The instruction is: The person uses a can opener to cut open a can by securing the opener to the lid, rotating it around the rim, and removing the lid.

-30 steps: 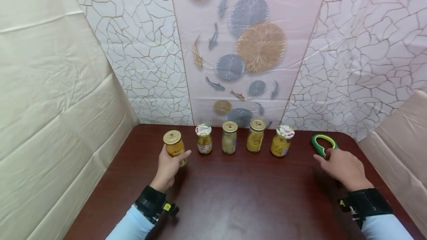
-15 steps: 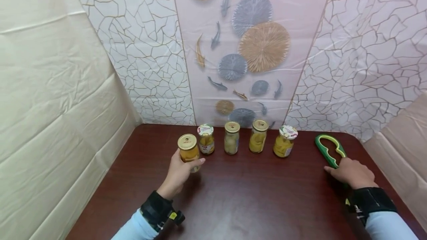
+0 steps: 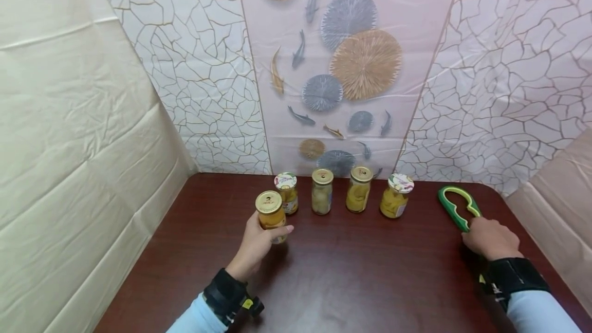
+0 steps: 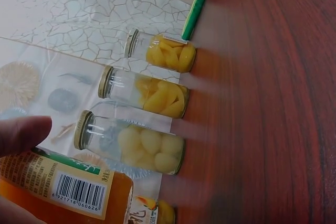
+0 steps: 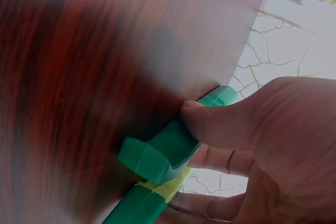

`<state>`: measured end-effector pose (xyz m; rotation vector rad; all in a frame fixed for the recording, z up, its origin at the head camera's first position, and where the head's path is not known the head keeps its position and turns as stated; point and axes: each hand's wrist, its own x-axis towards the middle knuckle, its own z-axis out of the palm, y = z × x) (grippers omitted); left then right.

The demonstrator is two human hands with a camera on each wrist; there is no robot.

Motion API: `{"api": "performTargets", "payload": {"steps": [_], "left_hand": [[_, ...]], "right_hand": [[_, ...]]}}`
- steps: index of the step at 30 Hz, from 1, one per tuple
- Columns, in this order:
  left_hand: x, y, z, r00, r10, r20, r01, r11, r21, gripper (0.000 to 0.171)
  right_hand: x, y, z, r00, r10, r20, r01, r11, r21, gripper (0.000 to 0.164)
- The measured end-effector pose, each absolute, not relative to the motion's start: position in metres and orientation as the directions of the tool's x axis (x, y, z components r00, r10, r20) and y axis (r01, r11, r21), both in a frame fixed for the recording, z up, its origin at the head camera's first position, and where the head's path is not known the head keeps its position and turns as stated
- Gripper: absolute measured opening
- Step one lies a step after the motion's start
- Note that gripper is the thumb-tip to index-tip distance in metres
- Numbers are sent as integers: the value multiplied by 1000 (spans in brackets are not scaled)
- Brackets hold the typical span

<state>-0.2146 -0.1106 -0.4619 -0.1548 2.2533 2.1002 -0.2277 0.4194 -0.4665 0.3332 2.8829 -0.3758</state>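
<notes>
My left hand (image 3: pixel 256 243) grips a glass jar (image 3: pixel 270 212) with a gold lid and orange contents. In the left wrist view the barcode label (image 4: pixel 79 192) of that jar faces the camera, and a thumb (image 4: pixel 23 135) lies against it. At the table's right side my right hand (image 3: pixel 492 239) holds a green jar opener (image 3: pixel 450 209) with a pale-green toothed inner edge. Seen from the right wrist, the thumb presses on the opener's green handle (image 5: pixel 178 142), with fingers on its other side.
Along the back of the dark red table (image 3: pixel 351 281) stand a white-lidded jar (image 3: pixel 287 194), partly behind the held one, a gold-lidded jar of pale round fruit (image 3: pixel 321 194), a gold-lidded jar of yellow pieces (image 3: pixel 358 191) and another white-lidded jar (image 3: pixel 394 198). A patterned cloth (image 3: pixel 217 66) hangs behind.
My left hand has carried the orange jar rightward and toward me, from the row's left end to in front of the white-lidded jar. My right hand has closed round the opener's handle.
</notes>
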Motion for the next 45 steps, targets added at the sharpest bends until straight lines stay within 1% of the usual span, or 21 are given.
{"api": "performTargets", "payload": {"steps": [3, 4, 7, 10, 15, 19, 24, 29, 32, 36, 38, 41, 45], "left_hand": [[-214, -110, -460, -996, -23, -89, -90, 73, 993, 71], [-214, -109, -460, -996, -20, -83, -84, 75, 994, 71], [-213, -109, -460, -997, -13, -71, -72, 79, 994, 71], [-214, -107, -463, -999, 9, -53, -52, 95, 994, 71], [-215, -104, -467, -998, 58, -8, 0, 124, 992, 69], [-215, -96, -468, -995, 93, -28, -18, 107, 994, 68], [-217, -86, -468, -987, 129, -100, -97, 30, 995, 65], [-222, -78, -470, -985, 146, -89, -88, 19, 996, 60], [-224, -75, -471, -983, 160, -84, -79, 38, 996, 61], [-225, -74, -472, -980, 178, -91, -83, 51, 995, 62], [-226, -73, -473, -976, 191, -103, -97, 42, 994, 63], [-229, -69, -473, -970, 217, -112, -108, 29, 994, 66], [-234, -60, -471, -962, 254, -103, -98, 33, 995, 68]], "right_hand": [[-229, 420, -467, -949, 200, -246, 256, 941, -223, 17], [-230, 420, -467, -946, 208, -248, 264, 939, -221, 20], [-231, 420, -467, -939, 239, -249, 296, 929, -224, 33], [-229, 420, -468, -936, 271, -227, 325, 911, -254, 46], [-225, 417, -470, -950, 285, -124, 311, 883, -351, 55], [-222, 411, -467, -961, 277, -6, 257, 884, -390, 60], [-214, 395, -459, -945, 269, 185, 170, 889, -424, 56], [-204, 366, -435, -900, 233, 368, 61, 904, -422, 51], [-200, 345, -417, -872, 176, 457, -25, 916, -400, 45], [-197, 315, -399, -828, 54, 559, -182, 916, -358, 34], [-195, 301, -393, -803, -10, 596, -256, 909, -330, 29], [-190, 281, -385, -781, -93, 618, -336, 896, -290, 24], [-185, 257, -375, -773, -179, 609, -416, 867, -273, 19]]}}
